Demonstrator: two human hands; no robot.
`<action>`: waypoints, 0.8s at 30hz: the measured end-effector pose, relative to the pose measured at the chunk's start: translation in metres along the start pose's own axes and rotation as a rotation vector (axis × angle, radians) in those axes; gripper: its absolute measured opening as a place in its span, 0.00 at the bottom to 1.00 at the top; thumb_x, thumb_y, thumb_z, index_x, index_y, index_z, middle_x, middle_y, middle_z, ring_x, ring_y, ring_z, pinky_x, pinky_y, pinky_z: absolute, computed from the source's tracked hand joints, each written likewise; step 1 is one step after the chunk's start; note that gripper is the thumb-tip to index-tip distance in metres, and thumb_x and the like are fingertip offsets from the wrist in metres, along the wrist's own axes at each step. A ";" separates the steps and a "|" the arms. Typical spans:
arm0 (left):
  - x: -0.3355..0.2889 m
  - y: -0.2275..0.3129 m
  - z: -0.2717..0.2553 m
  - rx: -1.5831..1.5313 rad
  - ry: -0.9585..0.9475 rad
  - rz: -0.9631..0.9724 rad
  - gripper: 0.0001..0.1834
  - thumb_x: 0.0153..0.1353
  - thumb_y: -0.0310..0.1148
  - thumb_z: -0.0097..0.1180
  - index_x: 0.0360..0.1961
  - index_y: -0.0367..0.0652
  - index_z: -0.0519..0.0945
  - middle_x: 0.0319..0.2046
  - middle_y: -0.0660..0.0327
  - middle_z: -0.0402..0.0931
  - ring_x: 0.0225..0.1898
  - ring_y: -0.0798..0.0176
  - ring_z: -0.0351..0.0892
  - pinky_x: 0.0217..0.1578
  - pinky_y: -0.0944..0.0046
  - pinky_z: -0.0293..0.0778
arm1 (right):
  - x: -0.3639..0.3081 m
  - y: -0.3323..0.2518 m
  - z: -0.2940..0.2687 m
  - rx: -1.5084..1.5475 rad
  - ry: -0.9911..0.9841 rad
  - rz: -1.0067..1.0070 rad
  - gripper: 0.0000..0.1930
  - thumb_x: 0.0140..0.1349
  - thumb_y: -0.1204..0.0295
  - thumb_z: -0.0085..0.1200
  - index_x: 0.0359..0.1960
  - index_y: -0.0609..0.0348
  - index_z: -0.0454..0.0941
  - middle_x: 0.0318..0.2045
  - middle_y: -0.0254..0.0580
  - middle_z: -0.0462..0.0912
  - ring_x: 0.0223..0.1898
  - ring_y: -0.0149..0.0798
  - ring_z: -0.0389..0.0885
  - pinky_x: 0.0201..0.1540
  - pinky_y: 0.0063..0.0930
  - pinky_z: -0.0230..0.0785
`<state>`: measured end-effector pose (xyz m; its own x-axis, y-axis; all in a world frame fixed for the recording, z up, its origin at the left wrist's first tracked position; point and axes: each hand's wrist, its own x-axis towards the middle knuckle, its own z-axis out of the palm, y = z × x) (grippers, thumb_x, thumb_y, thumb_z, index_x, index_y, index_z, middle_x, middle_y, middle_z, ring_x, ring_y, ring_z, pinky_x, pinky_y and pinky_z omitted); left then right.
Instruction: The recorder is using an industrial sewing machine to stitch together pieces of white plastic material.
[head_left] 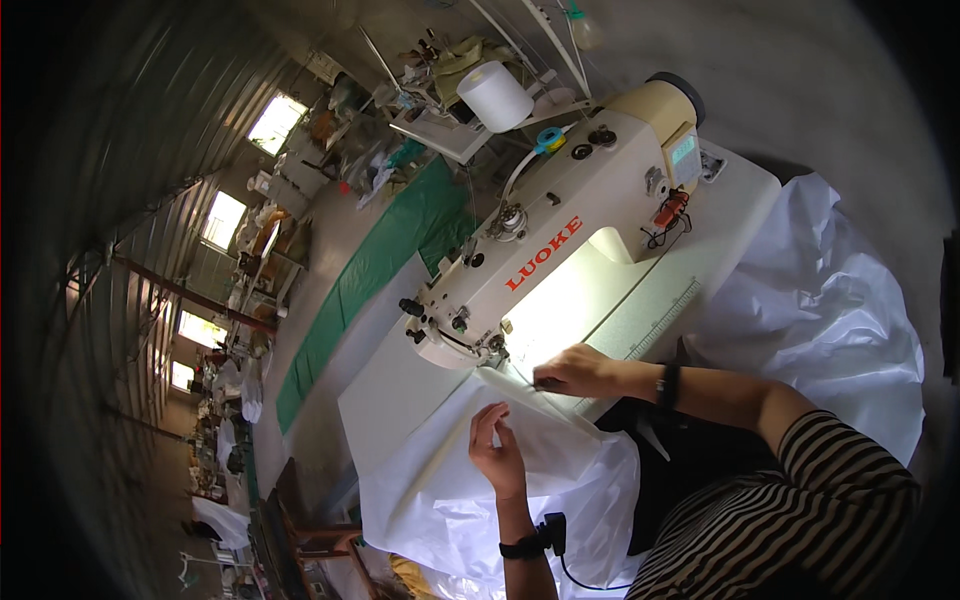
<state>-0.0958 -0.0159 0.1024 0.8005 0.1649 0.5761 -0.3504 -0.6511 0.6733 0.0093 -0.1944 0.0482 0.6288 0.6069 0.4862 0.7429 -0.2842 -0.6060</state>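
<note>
A large sheet of shiny white fabric [440, 480] runs from my lap up to the needle area of a cream sewing machine [560, 220]. My left hand [497, 452] is raised over this fabric, its fingers bent and apart, with nothing seen in them. Just right of the needle, my right hand [578, 371] is closed by the fabric's edge. Something small and dark shows at its fingertips, too small to name. The machine's lamp lights the bed [570, 310] brightly behind this hand.
More white fabric [820, 310] hangs over the table's right side. A white thread cone [495, 97] stands behind the machine. Green cloth [370, 260] lies beyond the table to the left. A wooden stool [325, 540] is at lower left. A black cable [590, 583] trails from my left wrist.
</note>
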 end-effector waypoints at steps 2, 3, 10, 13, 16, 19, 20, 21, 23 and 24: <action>0.004 0.008 0.007 0.157 -0.145 0.178 0.14 0.57 0.17 0.52 0.43 0.41 0.81 0.44 0.53 0.81 0.44 0.54 0.82 0.49 0.55 0.75 | -0.035 -0.018 -0.017 0.090 -0.069 -0.042 0.07 0.59 0.67 0.58 0.35 0.54 0.76 0.25 0.43 0.81 0.30 0.49 0.82 0.32 0.41 0.72; 0.005 0.011 0.013 0.152 -0.145 0.171 0.14 0.57 0.17 0.52 0.43 0.41 0.81 0.44 0.53 0.81 0.44 0.54 0.82 0.49 0.55 0.75 | -0.047 -0.027 -0.027 0.165 -0.130 -0.058 0.08 0.59 0.69 0.58 0.36 0.56 0.76 0.28 0.44 0.82 0.32 0.49 0.82 0.34 0.40 0.73; -0.003 0.021 0.034 0.006 -0.392 0.146 0.08 0.56 0.25 0.62 0.38 0.45 0.83 0.34 0.61 0.82 0.40 0.56 0.82 0.64 0.46 0.61 | -0.083 -0.064 -0.093 0.968 0.050 0.196 0.07 0.71 0.69 0.48 0.36 0.58 0.72 0.42 0.37 0.81 0.27 0.28 0.74 0.35 0.25 0.69; -0.010 0.030 0.027 0.152 -0.360 0.259 0.07 0.55 0.24 0.63 0.36 0.44 0.82 0.31 0.60 0.81 0.35 0.56 0.81 0.60 0.48 0.67 | -0.087 -0.062 -0.099 1.160 -0.040 0.383 0.07 0.71 0.68 0.48 0.38 0.58 0.72 0.40 0.38 0.82 0.27 0.28 0.75 0.35 0.24 0.69; -0.015 0.043 0.022 0.090 -0.337 0.220 0.06 0.53 0.23 0.64 0.33 0.43 0.80 0.26 0.59 0.78 0.30 0.56 0.79 0.55 0.51 0.73 | -0.089 -0.060 -0.095 0.794 -0.007 0.318 0.08 0.70 0.66 0.49 0.41 0.57 0.71 0.36 0.42 0.83 0.30 0.34 0.80 0.36 0.27 0.72; -0.015 0.057 0.022 0.225 -0.403 0.257 0.06 0.53 0.21 0.64 0.30 0.40 0.79 0.21 0.59 0.74 0.24 0.56 0.77 0.32 0.58 0.76 | -0.088 -0.061 -0.092 0.108 0.049 0.143 0.17 0.65 0.56 0.54 0.44 0.56 0.72 0.31 0.46 0.82 0.31 0.46 0.85 0.31 0.37 0.75; -0.013 0.060 0.021 0.226 -0.393 0.286 0.06 0.53 0.21 0.64 0.30 0.40 0.79 0.21 0.59 0.74 0.24 0.56 0.77 0.32 0.58 0.76 | -0.087 -0.061 -0.092 0.031 0.071 0.120 0.17 0.65 0.54 0.54 0.41 0.56 0.73 0.30 0.44 0.82 0.29 0.45 0.84 0.30 0.37 0.75; -0.012 0.063 0.020 0.210 -0.358 0.231 0.06 0.53 0.20 0.63 0.30 0.40 0.79 0.20 0.58 0.73 0.22 0.59 0.75 0.28 0.60 0.72 | -0.086 -0.061 -0.091 -0.022 0.121 0.078 0.18 0.64 0.53 0.54 0.39 0.57 0.73 0.29 0.42 0.81 0.27 0.45 0.84 0.29 0.37 0.75; -0.009 0.066 0.019 0.191 -0.326 0.177 0.05 0.53 0.19 0.62 0.30 0.39 0.79 0.20 0.58 0.72 0.20 0.61 0.72 0.23 0.62 0.68 | -0.083 -0.060 -0.088 -0.184 0.093 0.047 0.18 0.63 0.52 0.54 0.35 0.56 0.74 0.27 0.40 0.80 0.26 0.43 0.83 0.28 0.36 0.75; -0.009 0.066 0.019 0.193 -0.325 0.171 0.05 0.54 0.20 0.62 0.30 0.39 0.78 0.21 0.58 0.73 0.20 0.60 0.73 0.22 0.61 0.69 | -0.082 -0.059 -0.086 -0.325 0.047 0.013 0.18 0.62 0.51 0.55 0.32 0.55 0.75 0.25 0.38 0.79 0.26 0.41 0.83 0.28 0.35 0.75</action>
<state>-0.1168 -0.0740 0.1331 0.8614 -0.1804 0.4748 -0.4190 -0.7809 0.4634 -0.0662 -0.2911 0.0981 0.6427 0.5689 0.5132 0.7647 -0.5181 -0.3832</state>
